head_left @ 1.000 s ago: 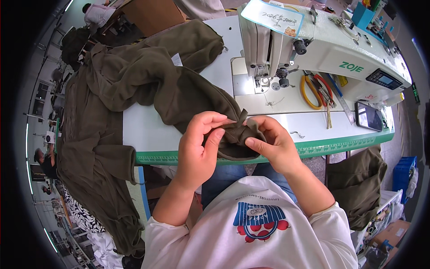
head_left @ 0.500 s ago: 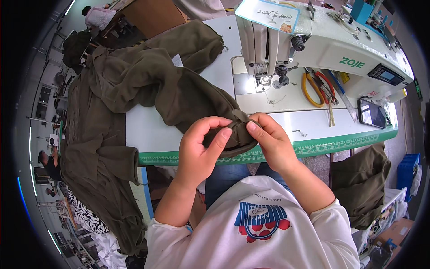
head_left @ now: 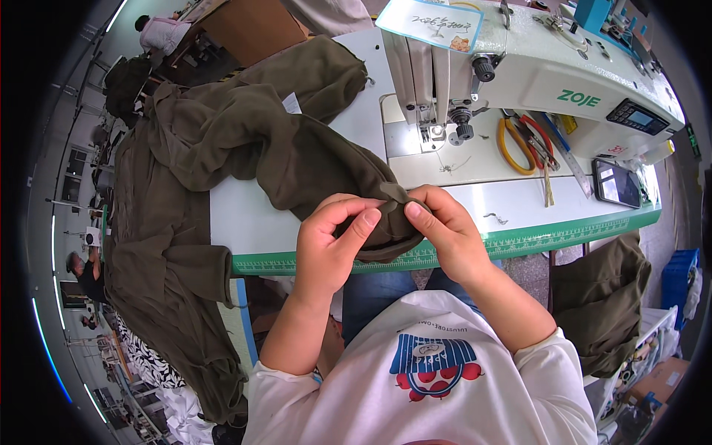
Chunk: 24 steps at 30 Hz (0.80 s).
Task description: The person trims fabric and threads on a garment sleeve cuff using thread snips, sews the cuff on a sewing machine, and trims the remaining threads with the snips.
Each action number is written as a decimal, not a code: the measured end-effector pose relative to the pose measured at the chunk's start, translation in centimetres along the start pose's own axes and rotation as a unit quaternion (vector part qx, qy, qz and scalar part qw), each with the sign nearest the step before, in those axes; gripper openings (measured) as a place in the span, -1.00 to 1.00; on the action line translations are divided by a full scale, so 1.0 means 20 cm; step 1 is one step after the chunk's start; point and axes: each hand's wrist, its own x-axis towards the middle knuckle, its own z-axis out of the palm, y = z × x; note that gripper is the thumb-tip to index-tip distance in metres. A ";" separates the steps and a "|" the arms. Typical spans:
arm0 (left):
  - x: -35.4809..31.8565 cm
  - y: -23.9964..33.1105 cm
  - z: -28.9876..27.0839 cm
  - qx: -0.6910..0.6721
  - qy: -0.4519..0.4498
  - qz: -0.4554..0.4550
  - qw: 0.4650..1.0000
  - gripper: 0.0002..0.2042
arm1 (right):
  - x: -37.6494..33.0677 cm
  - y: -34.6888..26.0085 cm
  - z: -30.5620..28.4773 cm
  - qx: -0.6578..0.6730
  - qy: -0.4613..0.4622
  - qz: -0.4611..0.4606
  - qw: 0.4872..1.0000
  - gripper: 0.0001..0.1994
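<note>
An olive-brown garment (head_left: 297,159) lies across the white sewing table (head_left: 236,215), its near end held over the front edge. With thumb and fingers, my left hand (head_left: 331,236) pinches the cloth at this end. My right hand (head_left: 450,231) grips the same end from the other side, thumb on top. Between the two hands a small folded flap of cloth stands up. The hands are close together but apart, and the fingertips under the fabric are hidden.
Behind my hands stands a white sewing machine (head_left: 534,78). Scissors with orange handles (head_left: 513,148), red-handled snips (head_left: 540,137), a ruler (head_left: 572,169) and a phone (head_left: 617,183) lie at the right. More olive cloth (head_left: 602,297) hangs at the right; a cardboard box (head_left: 252,31) stands beyond the table.
Both hands keep their pinch on the garment and have barely shifted. The small flap between them is folded a little differently. The whole view has moved slightly.
</note>
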 end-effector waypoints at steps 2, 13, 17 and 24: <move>0.00 0.01 0.00 0.000 -0.001 -0.001 1.000 -0.85 | 0.00 0.00 0.00 -0.019 0.000 -0.005 1.000 -0.79; 0.01 -0.03 0.05 -0.114 -0.013 -0.050 0.992 -0.91 | -0.01 0.01 -0.03 -0.016 0.003 0.015 1.000 -0.76; 0.01 -0.09 0.09 -0.121 0.032 -0.017 0.992 -0.91 | 0.01 0.02 -0.05 -0.082 0.018 0.070 0.994 -0.71; 0.00 -0.14 0.15 -0.186 0.077 -0.075 0.977 -0.93 | 0.08 0.00 -0.50 -0.578 0.338 -0.257 0.697 -0.81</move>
